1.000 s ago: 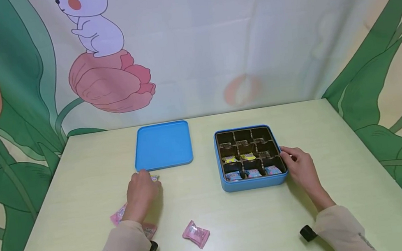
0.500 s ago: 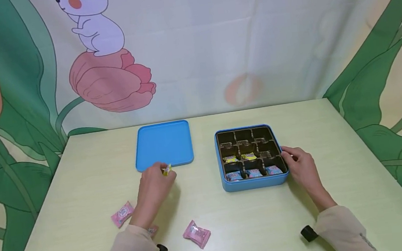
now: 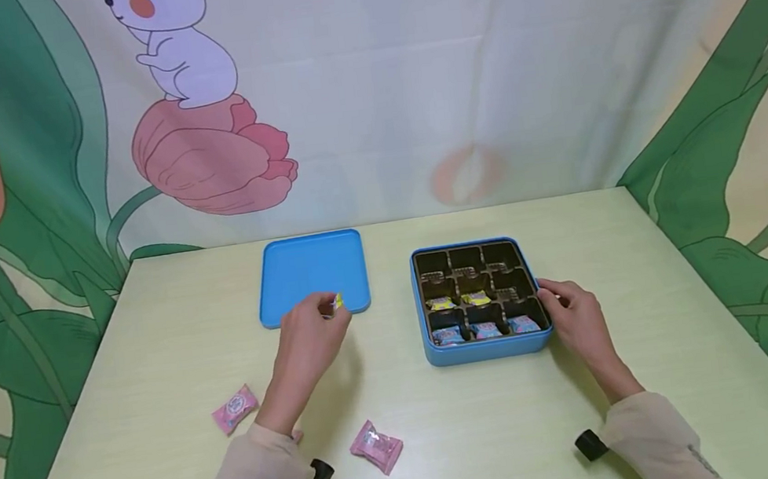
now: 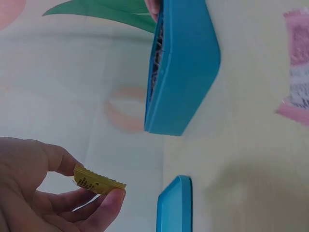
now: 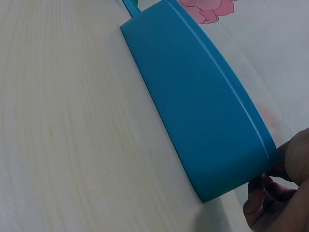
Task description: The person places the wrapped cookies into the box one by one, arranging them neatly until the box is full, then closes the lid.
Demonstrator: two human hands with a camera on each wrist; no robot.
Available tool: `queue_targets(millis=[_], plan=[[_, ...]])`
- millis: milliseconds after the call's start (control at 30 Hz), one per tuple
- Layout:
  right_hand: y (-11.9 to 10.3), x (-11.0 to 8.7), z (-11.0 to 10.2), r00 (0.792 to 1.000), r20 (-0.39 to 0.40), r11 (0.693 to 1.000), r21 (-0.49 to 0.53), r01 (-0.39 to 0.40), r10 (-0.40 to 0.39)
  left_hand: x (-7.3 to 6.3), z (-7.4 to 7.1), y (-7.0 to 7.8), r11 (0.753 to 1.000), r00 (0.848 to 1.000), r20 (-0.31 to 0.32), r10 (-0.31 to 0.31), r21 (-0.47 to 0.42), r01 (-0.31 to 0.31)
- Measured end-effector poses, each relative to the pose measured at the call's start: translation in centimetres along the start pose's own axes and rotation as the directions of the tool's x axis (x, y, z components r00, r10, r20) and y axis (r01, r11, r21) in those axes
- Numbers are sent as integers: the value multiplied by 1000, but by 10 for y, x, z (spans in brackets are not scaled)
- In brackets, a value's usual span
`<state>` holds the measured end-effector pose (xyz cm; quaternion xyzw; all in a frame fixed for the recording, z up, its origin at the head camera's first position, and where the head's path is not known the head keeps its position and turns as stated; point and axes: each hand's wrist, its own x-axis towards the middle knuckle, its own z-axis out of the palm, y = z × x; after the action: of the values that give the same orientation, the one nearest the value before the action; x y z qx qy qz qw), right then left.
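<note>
My left hand (image 3: pixel 311 333) pinches a yellow-wrapped candy (image 4: pixel 96 182) between thumb and fingers, raised above the table near the front of the blue lid (image 3: pixel 313 275). At the right stands an open blue box (image 3: pixel 485 350) with a dark divided tray. Three blue-wrapped candies (image 3: pixel 485 330) lie in its front row, and two yellow-wrapped candies (image 3: pixel 476 298) in the left and middle cells of the middle row. My right hand (image 3: pixel 576 322) holds the box's right side, thumb near the rim and fingers curled against the wall.
One pink-wrapped candy (image 3: pixel 235 409) lies left of my left forearm and another pink candy (image 3: pixel 377 446) right of it. A third is mostly hidden by the left wrist. Behind the table (image 3: pixel 464 444) hangs a printed curtain (image 3: pixel 368 99).
My left hand has lifted the yellow-wrapped candy off the table in front of the lid and carried it up and to the right. My right hand and the box have stayed put.
</note>
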<state>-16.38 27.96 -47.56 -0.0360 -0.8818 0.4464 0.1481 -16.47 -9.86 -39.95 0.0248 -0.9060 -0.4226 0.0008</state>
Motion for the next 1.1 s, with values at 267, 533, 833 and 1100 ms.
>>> queue_targets(millis=[267, 533, 833, 1100], plan=[[-4, -1, -3, 1000, 9, 1000, -2, -11, 11, 0, -6, 19, 999, 999, 39, -18, -36, 20], [-8, -2, -5, 1000, 20, 1000, -14, -24, 24, 2, -8, 38, 996, 994, 105, -30, -80, 38], [-9, -2, -6, 1000, 16, 1000, -7, -16, 16, 7, 5, 55, 995, 990, 136, -29, -92, 42], [-10, -2, -7, 999, 24, 999, -9, -39, 39, 11, 17, 67, 993, 989, 144, -24, -111, 41]])
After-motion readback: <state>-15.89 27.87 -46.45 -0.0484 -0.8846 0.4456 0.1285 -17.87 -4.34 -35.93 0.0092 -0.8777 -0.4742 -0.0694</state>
